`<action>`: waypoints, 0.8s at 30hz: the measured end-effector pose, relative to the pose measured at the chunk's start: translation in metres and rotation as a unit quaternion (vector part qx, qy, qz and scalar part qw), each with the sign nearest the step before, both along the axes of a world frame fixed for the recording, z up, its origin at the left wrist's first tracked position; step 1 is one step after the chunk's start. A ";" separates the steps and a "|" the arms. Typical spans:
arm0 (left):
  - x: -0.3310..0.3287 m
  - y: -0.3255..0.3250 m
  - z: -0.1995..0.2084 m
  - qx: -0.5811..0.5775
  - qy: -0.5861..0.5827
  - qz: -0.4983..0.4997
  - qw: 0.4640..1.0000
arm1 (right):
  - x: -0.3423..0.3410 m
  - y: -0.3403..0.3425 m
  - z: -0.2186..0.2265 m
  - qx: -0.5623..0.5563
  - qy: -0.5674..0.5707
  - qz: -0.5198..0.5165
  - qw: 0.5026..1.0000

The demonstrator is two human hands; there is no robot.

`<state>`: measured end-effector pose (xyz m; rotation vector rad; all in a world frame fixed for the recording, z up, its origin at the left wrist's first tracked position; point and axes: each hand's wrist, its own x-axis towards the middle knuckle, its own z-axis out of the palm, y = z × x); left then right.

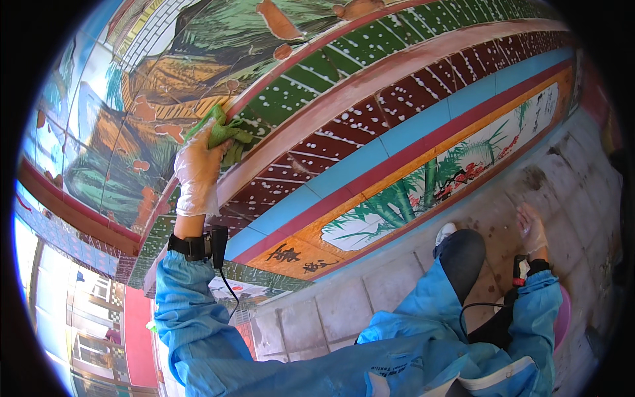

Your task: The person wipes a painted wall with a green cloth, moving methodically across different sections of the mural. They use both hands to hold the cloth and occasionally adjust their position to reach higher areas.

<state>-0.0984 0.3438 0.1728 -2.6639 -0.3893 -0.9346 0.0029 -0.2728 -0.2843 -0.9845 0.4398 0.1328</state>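
My left hand (198, 169), in a thin clear glove, is closed around a bunched green cloth (228, 132). It presses the cloth against the green tile band (291, 98) along the lower edge of a painted tile mural (159, 99). White drops and streaks cover the green tiles and the dark red tiles (350, 122) beneath them. My right hand (531, 228), also gloved, hangs above the paved floor at the right, touching nothing. Its fingers look loosely extended, with nothing seen in them.
Below the dark red tiles runs a long panel with painted bamboo (430, 182) in an orange border. Grey floor tiles (344, 304) with damp brown spots lie beside my bent knee (463, 261). Part of a pink round object (563, 317) shows behind my right sleeve.
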 end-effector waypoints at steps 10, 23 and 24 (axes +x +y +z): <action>0.036 -0.031 0.007 0.018 0.043 -0.016 0.999 | -0.011 0.021 0.037 0.032 -0.030 -0.017 0.999; 0.065 -0.076 0.012 0.055 0.068 -0.033 0.996 | -0.012 0.030 0.050 0.020 -0.042 -0.004 0.999; 0.067 -0.079 0.012 0.055 0.067 -0.033 0.996 | -0.013 0.031 0.051 0.017 -0.036 -0.010 0.999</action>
